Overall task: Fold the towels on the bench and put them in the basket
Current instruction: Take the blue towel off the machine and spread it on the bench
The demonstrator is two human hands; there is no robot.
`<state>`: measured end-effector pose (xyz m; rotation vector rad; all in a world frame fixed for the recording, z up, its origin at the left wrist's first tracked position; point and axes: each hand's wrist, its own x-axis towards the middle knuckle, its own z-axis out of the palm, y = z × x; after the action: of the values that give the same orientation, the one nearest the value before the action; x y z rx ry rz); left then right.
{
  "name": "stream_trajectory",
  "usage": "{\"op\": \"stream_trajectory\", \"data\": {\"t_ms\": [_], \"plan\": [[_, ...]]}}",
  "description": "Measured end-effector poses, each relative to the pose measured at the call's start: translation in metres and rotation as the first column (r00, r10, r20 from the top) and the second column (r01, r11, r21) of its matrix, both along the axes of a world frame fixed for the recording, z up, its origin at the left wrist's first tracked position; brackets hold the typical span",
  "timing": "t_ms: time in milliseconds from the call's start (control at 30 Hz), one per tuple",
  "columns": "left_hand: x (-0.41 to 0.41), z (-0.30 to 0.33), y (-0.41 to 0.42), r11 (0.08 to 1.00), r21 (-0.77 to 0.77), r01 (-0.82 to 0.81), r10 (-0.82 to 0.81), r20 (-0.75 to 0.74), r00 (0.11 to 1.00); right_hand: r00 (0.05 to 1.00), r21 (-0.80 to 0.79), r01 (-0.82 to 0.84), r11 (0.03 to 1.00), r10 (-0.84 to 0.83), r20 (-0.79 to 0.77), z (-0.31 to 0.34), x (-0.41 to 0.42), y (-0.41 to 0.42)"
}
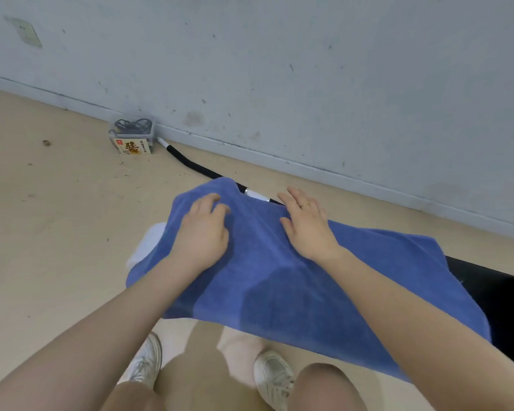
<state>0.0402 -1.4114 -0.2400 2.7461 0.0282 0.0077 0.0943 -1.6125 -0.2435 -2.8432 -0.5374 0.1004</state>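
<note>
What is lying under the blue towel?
Under the blue terry towel, a white towel shows at its left edge and the black bench at its right. The rest beneath is covered and cannot be seen.

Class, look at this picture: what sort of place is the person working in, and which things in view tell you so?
Probably a bare indoor room, perhaps a workroom or store. The scuffed wall meets a plain floor, a clear box of cables sits by the skirting, and a blue towel lies over a black bench.
</note>
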Motion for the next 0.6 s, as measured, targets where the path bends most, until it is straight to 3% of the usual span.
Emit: {"op": "stream_trajectory", "data": {"t_ms": [167,333,400,500,600], "plan": [[0.02,0.003,-0.117,0.926,-0.064,0.371,-0.374,-0.025,0.927,0.923,-0.009,0.376,0.927,-0.375,-0.085,0.006,-0.017,-0.13],[0.039,-0.012,-0.206,0.853,0.038,0.521,-0.51,-0.153,0.846,0.741,0.044,0.66,0.75,-0.641,-0.2,0.0,-0.011,-0.236],[0.048,-0.022,-0.224,0.844,0.118,0.524,-0.497,-0.198,0.845,0.693,0.053,0.696,0.716,-0.65,-0.313,-0.003,-0.006,-0.257],[0.053,-0.036,-0.234,0.849,0.188,0.493,-0.457,-0.205,0.865,0.725,0.056,0.626,0.778,-0.553,-0.411,-0.011,0.0,-0.264],[0.054,-0.04,-0.235,0.85,0.223,0.477,-0.446,-0.179,0.877,0.794,0.372,0.583,0.722,-0.409,-0.45,-0.013,0.005,-0.261]]}}
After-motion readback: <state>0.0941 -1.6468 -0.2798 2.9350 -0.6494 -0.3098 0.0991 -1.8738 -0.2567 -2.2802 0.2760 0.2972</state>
